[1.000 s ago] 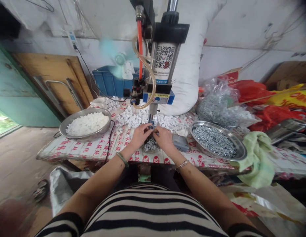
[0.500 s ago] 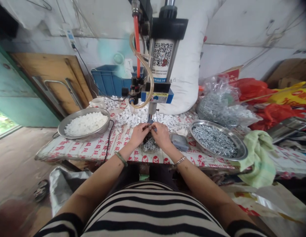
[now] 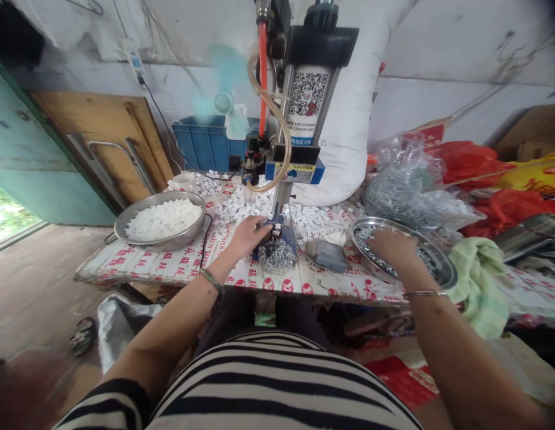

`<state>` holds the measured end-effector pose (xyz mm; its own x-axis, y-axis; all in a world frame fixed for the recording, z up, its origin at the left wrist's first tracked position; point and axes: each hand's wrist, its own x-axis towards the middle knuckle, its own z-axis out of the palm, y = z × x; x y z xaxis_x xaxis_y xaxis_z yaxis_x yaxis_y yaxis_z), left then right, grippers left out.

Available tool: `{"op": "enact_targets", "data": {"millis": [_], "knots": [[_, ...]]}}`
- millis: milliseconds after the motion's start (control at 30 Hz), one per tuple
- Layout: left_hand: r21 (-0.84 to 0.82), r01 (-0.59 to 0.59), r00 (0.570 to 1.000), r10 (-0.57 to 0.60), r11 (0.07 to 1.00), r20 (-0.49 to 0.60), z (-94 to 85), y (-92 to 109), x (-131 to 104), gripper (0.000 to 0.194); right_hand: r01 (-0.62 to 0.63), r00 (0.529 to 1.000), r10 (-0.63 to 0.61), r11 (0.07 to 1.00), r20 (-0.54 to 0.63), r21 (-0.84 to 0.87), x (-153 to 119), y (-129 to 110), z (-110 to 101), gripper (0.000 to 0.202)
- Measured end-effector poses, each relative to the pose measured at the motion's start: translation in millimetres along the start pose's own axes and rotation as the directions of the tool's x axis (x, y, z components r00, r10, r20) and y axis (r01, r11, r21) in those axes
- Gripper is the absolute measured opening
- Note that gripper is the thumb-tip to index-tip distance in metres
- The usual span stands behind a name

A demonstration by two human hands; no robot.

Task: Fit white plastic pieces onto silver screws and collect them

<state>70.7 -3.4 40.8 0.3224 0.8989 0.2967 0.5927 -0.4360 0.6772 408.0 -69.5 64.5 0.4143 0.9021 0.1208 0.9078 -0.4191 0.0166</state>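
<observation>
My left hand (image 3: 248,237) is at the base of the pneumatic press (image 3: 299,113), its thumb and fingertips close together at the blue fixture under the ram. What they pinch is too small to make out. A small white piece (image 3: 277,227) shows beside the fingertips. Just below sits a heap of small metal pins (image 3: 277,255). Over to the right, my right hand (image 3: 395,248) reaches into a round metal bowl (image 3: 448,279) of similar pins. Its fingers point down among them, blurred, and whether they grip any is unclear.
White plastic pieces (image 3: 232,206) lie scattered behind the press. A metal basin (image 3: 187,230) of white pieces stands left. A grey block (image 3: 330,255) is between press and bowl. A green cloth (image 3: 478,283) hangs over the table edge; plastic bags (image 3: 402,173) crowd the back right.
My right hand has left the press and moved right into the bowl of pins. My left hand stays at the fixture. The view has shifted slightly.
</observation>
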Motion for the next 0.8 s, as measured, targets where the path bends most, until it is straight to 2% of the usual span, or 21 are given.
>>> {"op": "enact_targets", "data": {"millis": [67,100,167,333,467,533,600,633,700,733,800], "knots": [[0.134,-0.023,0.985,0.000,0.991,0.173,-7.3,-2.2,-2.5,0.028,0.001,0.993,0.006,0.999,0.122,-0.051,5.2,24.7,3.6,0.020],[0.196,-0.042,0.968,-0.009,0.980,0.251,-8.6,-2.5,-3.5,0.025,0.027,0.989,-0.020,0.999,0.147,-0.046,5.3,31.2,5.6,0.019],[0.290,-0.057,0.949,-0.038,0.955,0.312,-7.4,-1.2,-5.5,0.020,0.081,0.987,-0.078,0.997,0.143,-0.019,2.1,35.2,7.9,0.019],[0.307,-0.012,0.988,-0.035,0.952,0.149,-1.8,1.7,-11.9,0.020,0.087,0.995,-0.087,0.996,0.051,-0.004,-6.4,32.7,3.8,0.021],[0.266,0.025,0.992,-0.058,0.964,0.116,-4.2,-0.7,-18.0,0.016,0.035,0.999,-0.035,0.999,-0.035,-0.010,-8.0,28.0,-4.0,0.022],[0.066,0.055,0.991,-0.062,0.996,0.118,-4.7,2.4,-22.5,0.016,0.051,0.991,-0.043,0.997,-0.130,0.053,-14.5,10.2,-10.9,0.023],[-0.258,0.140,0.984,-0.106,0.956,0.141,-3.4,11.0,-29.0,0.017,0.160,0.949,-0.086,0.961,-0.303,0.227,-29.3,-22.3,-19.1,0.022],[-0.414,0.195,0.976,-0.134,0.889,0.173,-2.3,16.9,-33.1,0.018,0.266,0.916,-0.126,0.901,-0.382,0.342,-39.6,-42.8,-22.7,0.022],[-0.629,0.283,0.957,-0.171,0.724,0.233,0.6,29.3,-41.9,0.020,0.427,0.875,-0.195,0.742,-0.443,0.516,-62.7,-86.0,-27.5,0.023],[-0.688,0.299,0.953,-0.171,0.662,0.250,2.1,34.6,-46.0,0.021,0.477,0.861,-0.229,0.672,-0.454,0.567,-74.1,-105.9,-28.2,0.023],[-0.741,0.300,0.953,-0.159,0.601,0.257,4.9,41.2,-52.7,0.024,0.528,0.841,-0.255,0.576,-0.477,0.624,-92.7,-136.9,-26.2,0.023]]}}
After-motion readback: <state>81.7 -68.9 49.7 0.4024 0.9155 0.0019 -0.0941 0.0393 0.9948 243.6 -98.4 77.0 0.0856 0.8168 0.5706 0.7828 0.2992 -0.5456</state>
